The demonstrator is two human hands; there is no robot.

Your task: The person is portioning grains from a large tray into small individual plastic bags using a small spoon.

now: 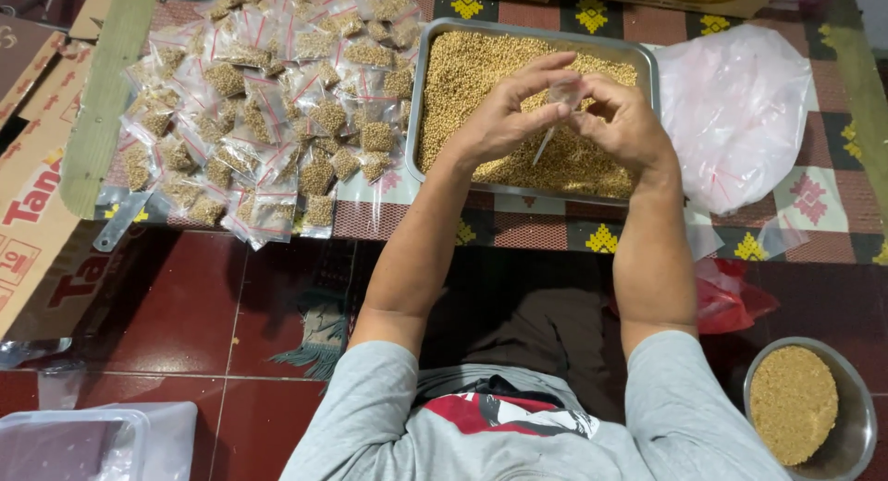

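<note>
My left hand (pixel 504 116) and my right hand (pixel 624 120) meet above a metal tray (pixel 418 102) filled with small tan seeds. Together they pinch a small clear plastic bag (pixel 560 97) with a red seal strip, held open-end up between the fingertips. The bag looks empty or nearly so. Both hands hover just over the seeds at the tray's middle.
A pile of several small sealed bags of seeds (pixel 268 102) lies left of the tray on a patterned mat. A large clear plastic bag (pixel 735 111) lies right of it. A metal bowl of seeds (pixel 809 407) sits at bottom right, cardboard (pixel 32 194) at left, a plastic box (pixel 83 439) at bottom left.
</note>
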